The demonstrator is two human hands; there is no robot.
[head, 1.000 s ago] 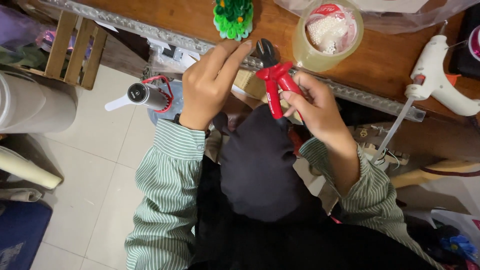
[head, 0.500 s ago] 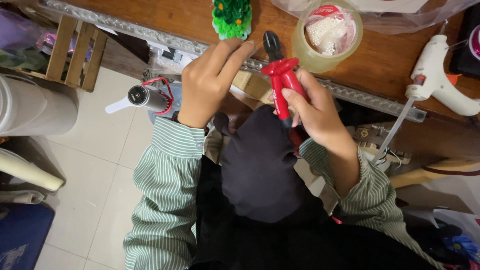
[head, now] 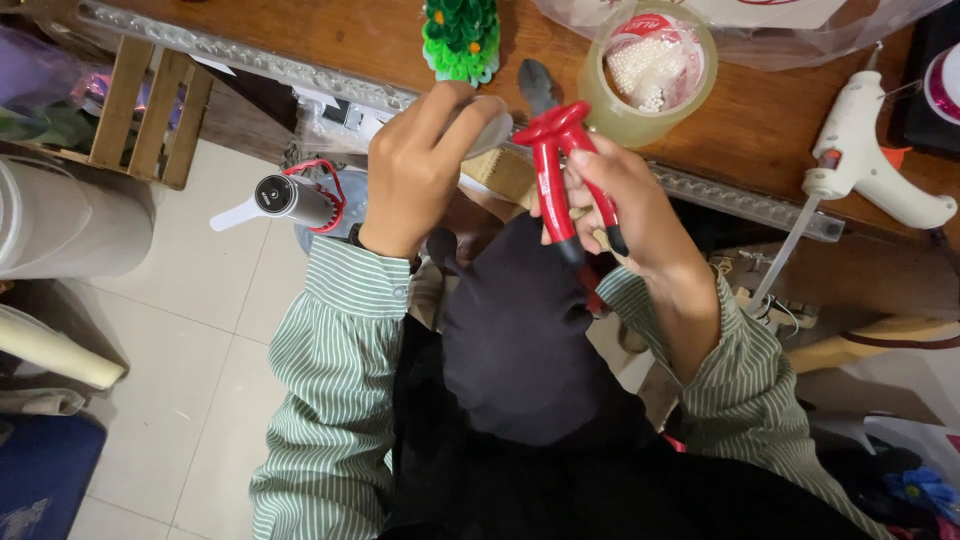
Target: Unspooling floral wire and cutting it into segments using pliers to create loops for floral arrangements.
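Two hands work close together just above the lap, over the near edge of a wooden table (head: 330, 35). The right hand (head: 625, 205) is wrapped around the red handles of a pair of pliers (head: 555, 170), fingers closed tight on them, with the dark tip pointing up and away toward the table. The left hand (head: 415, 170) is curled, its thumb and fingers pinched on a small pale piece (head: 492, 128) held right beside the pliers' tip; the piece is too hidden to say what it is. Judging by this, the step in hand is gripping or snipping that small piece, and the next move would call for a steady left pinch while the right hand squeezes evenly.

Off to the left, lower down, a small handheld fan (head: 280, 200) with a red loop lies near a wooden crate (head: 150, 110). Farther off on the table, a green paper tree (head: 460, 35) stands just beyond the left hand. Beside it, a roll of clear tape (head: 650, 75) with a round red-and-white label holds a little bag of white beads. To the right lies a white glue gun (head: 865, 150), and a clear plastic bag runs along the far edge.
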